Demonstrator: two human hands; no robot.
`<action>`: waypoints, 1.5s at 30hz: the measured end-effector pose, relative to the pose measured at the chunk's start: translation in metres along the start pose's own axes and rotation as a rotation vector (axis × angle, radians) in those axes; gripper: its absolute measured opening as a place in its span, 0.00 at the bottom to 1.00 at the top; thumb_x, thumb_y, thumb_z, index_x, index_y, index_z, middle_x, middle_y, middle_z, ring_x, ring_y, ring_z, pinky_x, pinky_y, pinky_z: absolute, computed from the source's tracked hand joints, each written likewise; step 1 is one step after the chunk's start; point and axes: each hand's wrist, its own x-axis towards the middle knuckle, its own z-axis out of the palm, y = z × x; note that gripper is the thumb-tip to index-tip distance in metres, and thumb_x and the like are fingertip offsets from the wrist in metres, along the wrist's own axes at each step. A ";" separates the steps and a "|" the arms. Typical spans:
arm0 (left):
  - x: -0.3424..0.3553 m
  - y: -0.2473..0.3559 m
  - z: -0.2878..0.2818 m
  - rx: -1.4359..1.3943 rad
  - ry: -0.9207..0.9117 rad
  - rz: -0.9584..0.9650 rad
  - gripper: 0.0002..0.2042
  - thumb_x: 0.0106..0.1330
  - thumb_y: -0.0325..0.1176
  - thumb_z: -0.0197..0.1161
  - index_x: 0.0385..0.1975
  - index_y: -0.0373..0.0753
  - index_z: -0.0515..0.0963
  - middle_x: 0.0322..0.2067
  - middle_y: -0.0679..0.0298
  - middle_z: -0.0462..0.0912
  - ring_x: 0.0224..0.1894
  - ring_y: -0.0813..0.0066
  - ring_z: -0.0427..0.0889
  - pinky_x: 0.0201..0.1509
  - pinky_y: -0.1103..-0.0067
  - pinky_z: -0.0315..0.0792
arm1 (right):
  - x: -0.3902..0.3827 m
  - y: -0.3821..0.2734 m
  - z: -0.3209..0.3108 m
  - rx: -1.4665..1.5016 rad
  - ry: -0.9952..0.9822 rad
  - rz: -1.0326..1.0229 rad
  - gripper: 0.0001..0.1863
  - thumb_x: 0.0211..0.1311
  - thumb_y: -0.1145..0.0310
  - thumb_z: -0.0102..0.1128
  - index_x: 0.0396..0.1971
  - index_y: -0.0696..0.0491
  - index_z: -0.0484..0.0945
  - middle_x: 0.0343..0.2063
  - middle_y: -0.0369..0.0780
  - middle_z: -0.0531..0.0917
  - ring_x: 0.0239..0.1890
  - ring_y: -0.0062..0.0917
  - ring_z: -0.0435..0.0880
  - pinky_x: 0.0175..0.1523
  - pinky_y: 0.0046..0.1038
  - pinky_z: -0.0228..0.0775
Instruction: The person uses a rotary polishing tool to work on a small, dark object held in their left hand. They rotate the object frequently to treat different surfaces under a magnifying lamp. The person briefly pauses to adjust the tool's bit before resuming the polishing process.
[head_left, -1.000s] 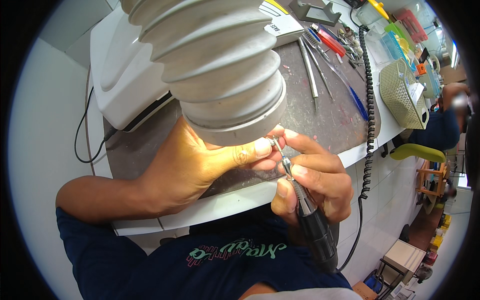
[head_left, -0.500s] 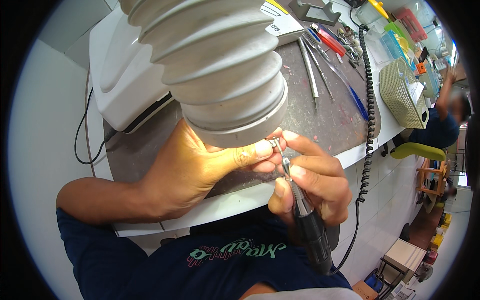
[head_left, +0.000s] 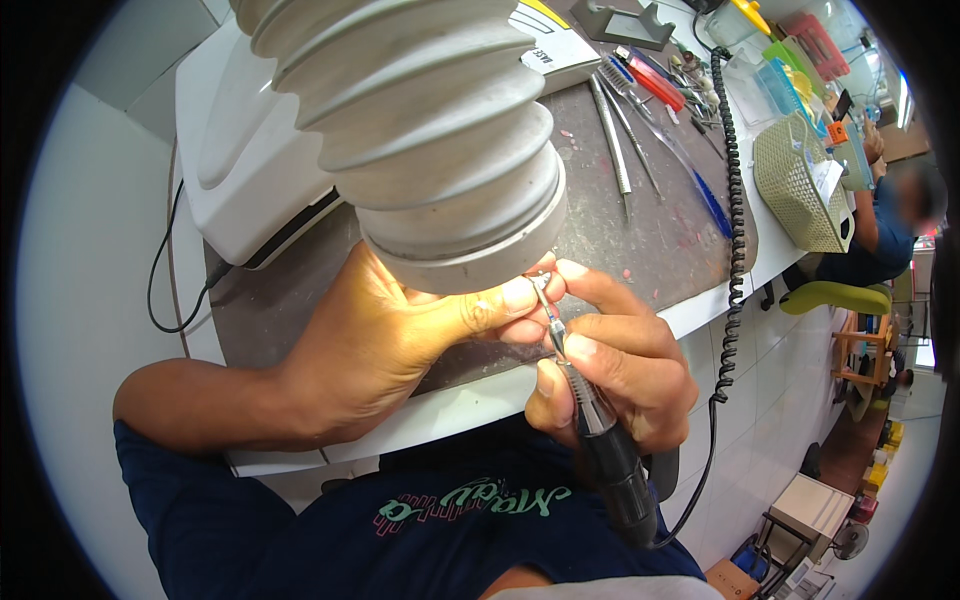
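Observation:
My left hand point(head_left: 385, 335) pinches a small whitish piece point(head_left: 541, 281) between thumb and fingers, just under the mouth of a ribbed grey hose point(head_left: 430, 150). The hose hides part of the fingers, and the piece is too small to make out its shape. In my right hand point(head_left: 635, 365) a black and silver rotary handpiece point(head_left: 612, 455) is held like a pen, tilted up and to the left. Its thin bur point(head_left: 546, 304) meets the piece or lies right against it. The right fingertips are close beside the left ones.
A white machine point(head_left: 250, 150) stands left of the hose. Metal hand tools point(head_left: 612, 140), a blue-bristled brush point(head_left: 715, 205) and a red-handled tool point(head_left: 655, 82) lie farther right. A coiled black cord point(head_left: 737, 220) hangs over the table edge by a woven basket point(head_left: 800, 185). Another person point(head_left: 885, 225) sits beyond.
My right hand and the handpiece have shifted slightly left, and the bur's angle has changed a little. My left hand keeps its pinch. The other person's raised arm has come down.

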 end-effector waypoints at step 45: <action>-0.002 0.003 0.000 -0.011 0.003 -0.070 0.14 0.67 0.26 0.58 0.50 0.31 0.72 0.43 0.57 0.77 0.42 0.75 0.79 0.48 0.81 0.76 | -0.002 -0.004 -0.001 -0.039 0.000 0.016 0.13 0.49 0.78 0.69 0.33 0.56 0.75 0.27 0.42 0.81 0.40 0.43 0.86 0.41 0.32 0.83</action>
